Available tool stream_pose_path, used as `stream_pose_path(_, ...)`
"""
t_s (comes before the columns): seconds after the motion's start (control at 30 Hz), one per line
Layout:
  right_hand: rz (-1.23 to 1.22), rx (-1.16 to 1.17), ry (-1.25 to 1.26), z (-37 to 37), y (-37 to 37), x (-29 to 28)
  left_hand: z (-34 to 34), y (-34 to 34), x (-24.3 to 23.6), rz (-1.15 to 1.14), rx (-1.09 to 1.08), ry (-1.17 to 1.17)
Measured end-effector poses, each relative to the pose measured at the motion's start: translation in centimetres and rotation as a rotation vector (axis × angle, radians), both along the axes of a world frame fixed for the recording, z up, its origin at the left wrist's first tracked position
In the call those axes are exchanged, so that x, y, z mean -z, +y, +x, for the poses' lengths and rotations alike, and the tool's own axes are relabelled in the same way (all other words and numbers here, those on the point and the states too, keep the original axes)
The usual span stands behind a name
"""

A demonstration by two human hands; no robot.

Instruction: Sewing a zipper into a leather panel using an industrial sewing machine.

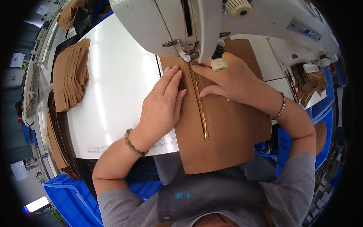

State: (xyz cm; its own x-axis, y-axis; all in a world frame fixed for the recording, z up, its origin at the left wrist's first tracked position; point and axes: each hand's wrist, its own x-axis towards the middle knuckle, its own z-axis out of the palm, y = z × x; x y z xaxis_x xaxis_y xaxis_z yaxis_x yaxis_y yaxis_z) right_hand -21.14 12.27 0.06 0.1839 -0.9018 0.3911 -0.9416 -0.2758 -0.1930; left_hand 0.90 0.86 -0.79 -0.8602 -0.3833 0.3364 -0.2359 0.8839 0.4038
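A brown leather-like panel (227, 128) lies under the head of a white sewing machine (166, 26) and hangs over the table's front edge toward me. Down its middle runs a brass zipper (201, 102) in a long slot, its pull at the near end. My left hand (160, 98) rests flat on the panel's left edge, fingers stretched toward the needle area. To the right of the zipper, my right hand (230, 77) presses on the panel, thumb and forefinger spread apart beside the zipper. The presser foot (188, 58) sits at the zipper's far end; the needle is hard to make out.
A fanned stack of brown pieces (72, 75) lies on the white table (113, 75) at left, with more hanging pieces (60, 140) below. Scraps and tools (308, 83) lie at right. Blue bins (72, 196) stand by both sides. A ruler strip (113, 147) marks the front edge.
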Motion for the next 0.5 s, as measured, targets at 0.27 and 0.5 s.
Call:
stream_pose_path(0.27,-0.038,-0.003,-0.005,-0.06,0.15,0.75,-0.41,0.26,0.11,-0.104,0.016,-0.042)
stream_pose_path(0.5,-0.078,-0.012,0.020,0.02,0.03,0.86,-0.66,0.41,-0.13,-0.119,0.058,-0.076)
